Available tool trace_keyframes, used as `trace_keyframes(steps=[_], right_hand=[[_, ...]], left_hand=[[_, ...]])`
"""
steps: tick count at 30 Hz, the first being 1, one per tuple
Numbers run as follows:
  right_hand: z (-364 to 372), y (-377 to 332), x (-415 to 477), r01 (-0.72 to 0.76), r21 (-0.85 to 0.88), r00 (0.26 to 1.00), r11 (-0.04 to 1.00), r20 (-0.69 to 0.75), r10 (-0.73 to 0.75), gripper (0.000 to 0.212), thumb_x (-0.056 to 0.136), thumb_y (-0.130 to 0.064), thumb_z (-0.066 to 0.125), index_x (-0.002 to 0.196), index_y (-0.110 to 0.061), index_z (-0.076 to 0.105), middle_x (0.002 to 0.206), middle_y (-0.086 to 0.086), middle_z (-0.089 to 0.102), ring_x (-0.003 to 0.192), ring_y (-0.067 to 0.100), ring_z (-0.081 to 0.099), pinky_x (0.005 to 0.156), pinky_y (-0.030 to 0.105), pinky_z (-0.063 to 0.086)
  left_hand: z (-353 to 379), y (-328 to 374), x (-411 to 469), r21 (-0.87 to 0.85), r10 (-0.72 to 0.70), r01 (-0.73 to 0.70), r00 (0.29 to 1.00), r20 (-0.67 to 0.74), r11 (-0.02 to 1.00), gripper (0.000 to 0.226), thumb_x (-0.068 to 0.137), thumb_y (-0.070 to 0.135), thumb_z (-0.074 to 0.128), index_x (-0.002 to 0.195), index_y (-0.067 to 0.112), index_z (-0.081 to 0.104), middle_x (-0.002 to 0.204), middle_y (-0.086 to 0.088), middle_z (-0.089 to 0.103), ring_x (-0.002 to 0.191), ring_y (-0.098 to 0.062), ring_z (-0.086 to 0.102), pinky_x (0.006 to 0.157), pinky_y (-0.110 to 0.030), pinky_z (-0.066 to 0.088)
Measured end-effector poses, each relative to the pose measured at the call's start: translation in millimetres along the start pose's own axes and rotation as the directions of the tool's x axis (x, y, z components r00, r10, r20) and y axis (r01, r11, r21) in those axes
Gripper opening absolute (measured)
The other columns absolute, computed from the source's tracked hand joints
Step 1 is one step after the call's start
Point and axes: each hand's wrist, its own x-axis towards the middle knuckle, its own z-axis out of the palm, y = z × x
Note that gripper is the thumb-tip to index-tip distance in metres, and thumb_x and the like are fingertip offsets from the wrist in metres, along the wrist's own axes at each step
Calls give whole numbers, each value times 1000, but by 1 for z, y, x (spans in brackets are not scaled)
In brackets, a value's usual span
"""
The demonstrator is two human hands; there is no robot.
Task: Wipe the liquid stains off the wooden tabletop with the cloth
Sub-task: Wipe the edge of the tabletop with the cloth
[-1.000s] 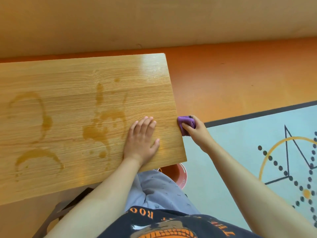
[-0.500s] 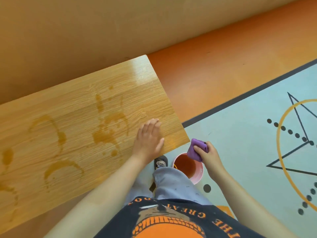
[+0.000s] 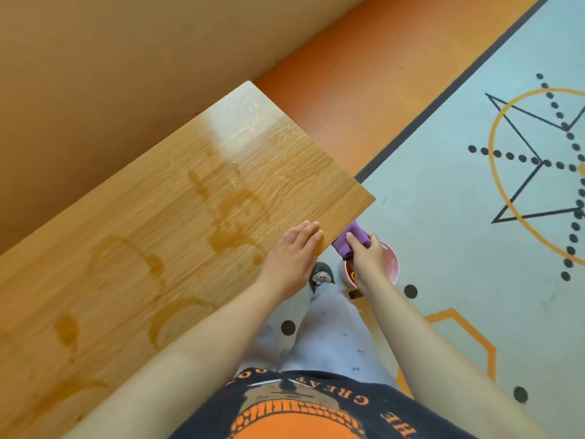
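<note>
Purple cloth (image 3: 352, 239) is gripped in the right hand (image 3: 367, 259) over the pink bucket (image 3: 392, 259), just off the bench (image 3: 142, 210) corner at frame centre. The left hand (image 3: 292, 251) is laid flat on the bench. Amber stains (image 3: 235, 213) lie unwiped; the cloth is best wrung out, then spread flat.

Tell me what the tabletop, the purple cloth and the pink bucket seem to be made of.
The tabletop: wood or wood-look laminate, glossy; grain lines and a bright glare patch show. The purple cloth: soft fabric, matte, possibly microfibre; it bunches into folds in the right hand. The pink bucket: probably plastic, smooth with a thin even rim.
</note>
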Motion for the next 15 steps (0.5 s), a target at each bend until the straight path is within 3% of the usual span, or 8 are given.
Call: trace_keyframes(steps=[3, 7, 10, 15], right_hand=[[19, 33, -39, -53, 32, 997, 998, 63, 51, 15, 87, -17, 63, 95, -9, 52, 79, 8, 55, 69, 17, 52, 60, 30, 43], [28, 45, -65, -110, 79, 984, 991, 149, 97, 11, 88, -17, 64, 90, -11, 55, 70, 6, 56, 62, 16, 52, 59, 27, 46], [16, 22, -41, -18, 8, 997, 1000, 73, 17, 11, 87, -13, 63, 94, -11, 55, 77, 1, 58, 68, 11, 54, 61, 21, 46], [-17, -34, 25, 61, -31, 997, 998, -54, -63, 15, 88, -14, 61, 98, -11, 51, 75, -1, 54, 63, 10, 51, 52, 17, 42]], left_hand=[[-4, 6, -1, -104, -76, 77, 997, 18, 992, 58, 92, 36, 24, 140, 10, 45, 151, -3, 37, 143, -22, 25, 116, -38, 20], [2, 11, -3, -87, -104, 102, 994, -22, 991, 57, 92, 37, 26, 138, 11, 47, 151, -3, 38, 142, -21, 26, 115, -38, 20], [9, 8, -4, -55, -103, 100, 993, -63, 994, 50, 96, 32, 33, 138, 11, 47, 149, -3, 40, 141, -21, 28, 115, -40, 24], [19, 5, -5, 79, -42, 49, 995, -89, 996, 46, 96, 27, 45, 140, 10, 45, 150, -6, 40, 140, -23, 26, 115, -38, 17]])
